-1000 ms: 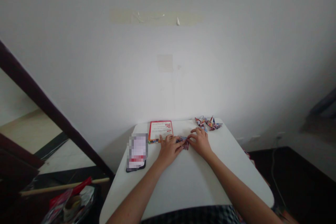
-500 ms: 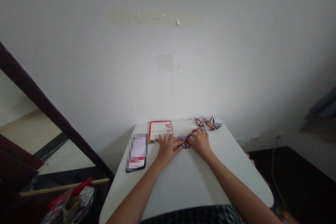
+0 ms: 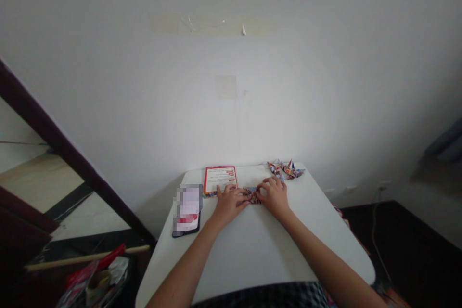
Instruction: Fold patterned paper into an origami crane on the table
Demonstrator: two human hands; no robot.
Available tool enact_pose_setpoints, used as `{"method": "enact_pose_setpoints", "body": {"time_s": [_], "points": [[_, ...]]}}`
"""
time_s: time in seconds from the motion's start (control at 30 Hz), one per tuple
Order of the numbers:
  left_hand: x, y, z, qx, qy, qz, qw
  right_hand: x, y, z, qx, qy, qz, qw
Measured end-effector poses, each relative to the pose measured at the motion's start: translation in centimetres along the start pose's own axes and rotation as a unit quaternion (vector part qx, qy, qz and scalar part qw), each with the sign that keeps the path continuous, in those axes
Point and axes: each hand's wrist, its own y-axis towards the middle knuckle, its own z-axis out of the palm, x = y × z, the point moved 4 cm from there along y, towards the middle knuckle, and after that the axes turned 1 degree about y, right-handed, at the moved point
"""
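Observation:
A small folded piece of printed paper (image 3: 255, 196) lies on the white table between my hands. My left hand (image 3: 230, 200) holds its left side, index finger and thumb close together on it, while the other fingers reach over the lower edge of a red-bordered card (image 3: 221, 180). On the paper's right side, my right hand (image 3: 275, 195) has bent fingers pinching at the edge. Fingertips hide part of the paper, so its exact folds cannot be made out. Beyond my right hand, several folded paper pieces (image 3: 288, 170) in similar print sit at the table's back right corner.
A phone (image 3: 187, 209) with a blurred screen rests at the left of the white table (image 3: 252, 255). The wall (image 3: 231, 125) stands right behind the table. On the floor at left is a bin (image 3: 99, 279) with wrappers, near a wooden stick (image 3: 86, 257).
Both hands stay almost in place on the paper. The left fingers have shifted very slightly, and the view has moved a little.

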Motion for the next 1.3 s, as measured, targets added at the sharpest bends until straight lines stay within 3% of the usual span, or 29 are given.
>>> {"method": "enact_pose_setpoints", "body": {"time_s": [0.6, 1.3], "points": [[-0.3, -0.2, 0.3, -0.009, 0.026, 0.007, 1.0, -0.1, 0.4, 0.3, 0.003, 0.011, -0.043, 0.999], [-0.4, -0.2, 0.1, 0.005, 0.02, 0.001, 1.0, -1.1, 0.4, -0.1, 0.07, 0.026, -0.057, 0.996]]}}
